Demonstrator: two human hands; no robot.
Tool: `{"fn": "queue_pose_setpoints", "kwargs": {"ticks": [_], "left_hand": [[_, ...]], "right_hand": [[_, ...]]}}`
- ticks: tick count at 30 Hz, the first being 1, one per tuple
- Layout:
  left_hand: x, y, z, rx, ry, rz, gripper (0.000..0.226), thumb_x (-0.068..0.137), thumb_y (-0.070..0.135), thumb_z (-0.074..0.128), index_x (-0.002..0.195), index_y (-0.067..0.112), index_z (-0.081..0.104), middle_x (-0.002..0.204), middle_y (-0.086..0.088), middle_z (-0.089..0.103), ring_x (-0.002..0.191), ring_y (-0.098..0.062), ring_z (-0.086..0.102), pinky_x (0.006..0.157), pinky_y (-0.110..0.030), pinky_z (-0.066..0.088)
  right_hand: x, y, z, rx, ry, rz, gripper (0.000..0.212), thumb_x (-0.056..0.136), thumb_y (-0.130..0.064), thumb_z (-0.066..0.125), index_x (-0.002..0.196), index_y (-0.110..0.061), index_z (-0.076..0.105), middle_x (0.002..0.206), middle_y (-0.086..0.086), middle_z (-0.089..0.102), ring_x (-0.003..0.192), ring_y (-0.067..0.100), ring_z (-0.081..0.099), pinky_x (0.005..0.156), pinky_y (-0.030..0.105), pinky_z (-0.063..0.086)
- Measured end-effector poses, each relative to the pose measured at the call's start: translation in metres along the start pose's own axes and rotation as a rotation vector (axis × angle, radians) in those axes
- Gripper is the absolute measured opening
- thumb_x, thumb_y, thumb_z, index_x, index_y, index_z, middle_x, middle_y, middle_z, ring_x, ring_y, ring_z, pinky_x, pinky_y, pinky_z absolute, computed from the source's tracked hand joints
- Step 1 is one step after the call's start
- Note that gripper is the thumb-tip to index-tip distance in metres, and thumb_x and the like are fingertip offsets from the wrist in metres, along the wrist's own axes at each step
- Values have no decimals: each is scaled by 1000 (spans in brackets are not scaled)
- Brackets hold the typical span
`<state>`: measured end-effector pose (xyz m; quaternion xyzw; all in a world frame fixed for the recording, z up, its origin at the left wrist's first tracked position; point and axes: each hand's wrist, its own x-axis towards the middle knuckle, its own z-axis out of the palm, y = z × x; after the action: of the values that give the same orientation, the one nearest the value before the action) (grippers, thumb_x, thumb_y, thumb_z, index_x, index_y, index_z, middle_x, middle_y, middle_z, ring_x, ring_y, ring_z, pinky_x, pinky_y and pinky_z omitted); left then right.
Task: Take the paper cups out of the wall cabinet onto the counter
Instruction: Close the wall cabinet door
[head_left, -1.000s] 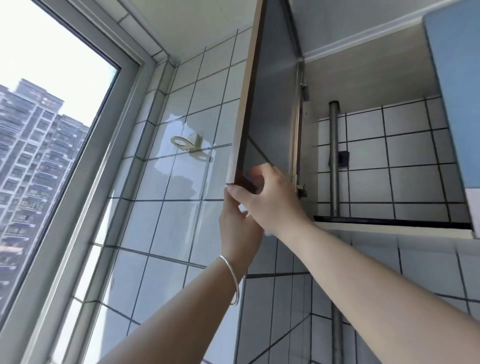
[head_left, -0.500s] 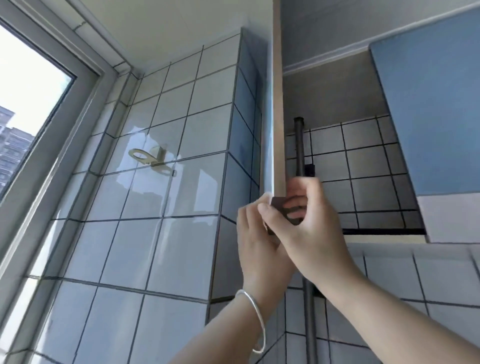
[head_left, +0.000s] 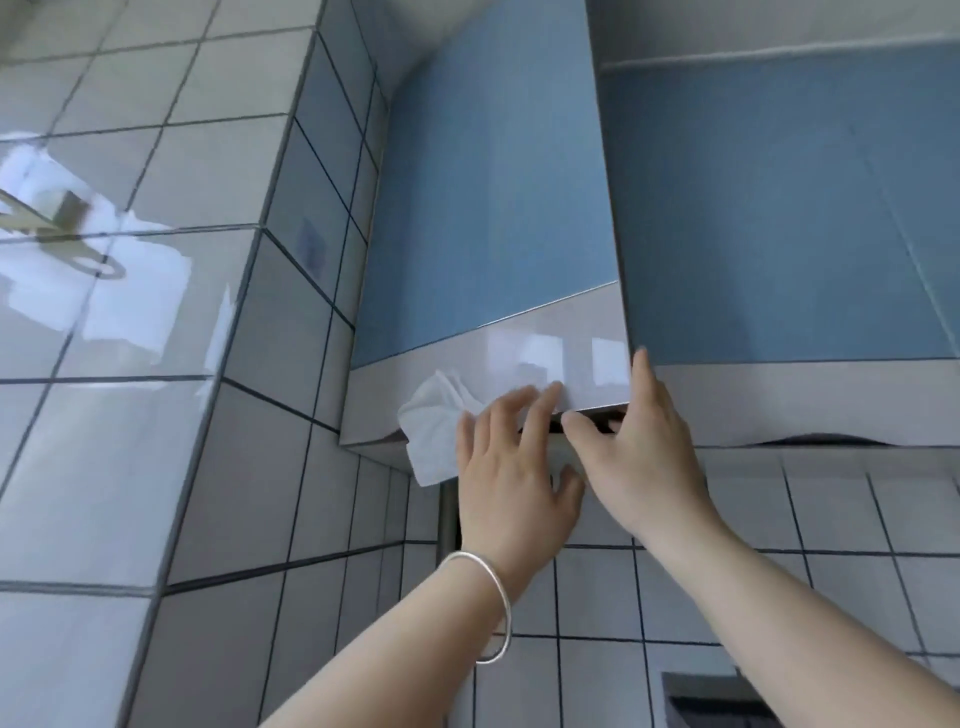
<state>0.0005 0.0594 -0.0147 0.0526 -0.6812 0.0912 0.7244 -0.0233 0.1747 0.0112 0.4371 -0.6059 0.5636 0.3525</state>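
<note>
Both my hands are up at the bottom edge of the blue wall-cabinet door with the glossy white lower band (head_left: 493, 218).

My left hand (head_left: 511, 467), thin silver bangle (head_left: 493, 608) on its wrist, lies flat against the white band with straight fingers, pressing a crumpled white paper tissue (head_left: 434, 426) to the door. Most of the tissue sticks out to the left of my fingers.

My right hand (head_left: 631, 452) is just beside the left, touching it. Its fingers hook under the door's lower corner and the thumb points up along the seam with the neighbouring blue door (head_left: 779, 208). That grip is on the door.

The door stands slightly ajar; a dark gap shows above my right fingers.

Paper cups: none in view, so I cannot tell where they are.

Below my hands: white tiled wall (head_left: 623, 597), grey vertical pipe (head_left: 447, 519).
</note>
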Motion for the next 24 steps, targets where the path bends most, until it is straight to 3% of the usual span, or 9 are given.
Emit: {"fn": "queue_pose_setpoints", "kwargs": {"ticks": [6,12,19,24], "left_hand": [[-5,1,49,137,-116,30,76,63,33,63,135,24,44,134,-8,52,124,-28,48,104,-57,36],[-10,5,85,142,-67,-7,62,77,40,48,135,19,46,137,-13,51,127,-27,30,101,-59,40],[-12,-3,113,205,-31,18,60,79,40,47,135,19,49,138,-10,52,130,-22,28,109,-53,12],[-16,-10,132,235,-50,22,61,83,39,45,140,18,44,145,-11,47,138,-24,24,111,-53,10]], "right_hand": [[23,56,11,-215,-26,56,87,90,-34,51,150,-13,-8,159,3,15,144,19,20,108,31,30],[35,88,26,-455,27,0,87,91,-25,47,148,-5,-15,160,8,-12,149,19,-4,120,28,6],[47,121,37,-564,40,-44,92,88,-27,49,147,-7,-19,159,6,-16,147,17,-16,120,33,-3],[53,136,48,-589,40,-43,90,89,-28,47,147,-9,-19,159,5,-17,146,17,-18,120,35,-7]]}}
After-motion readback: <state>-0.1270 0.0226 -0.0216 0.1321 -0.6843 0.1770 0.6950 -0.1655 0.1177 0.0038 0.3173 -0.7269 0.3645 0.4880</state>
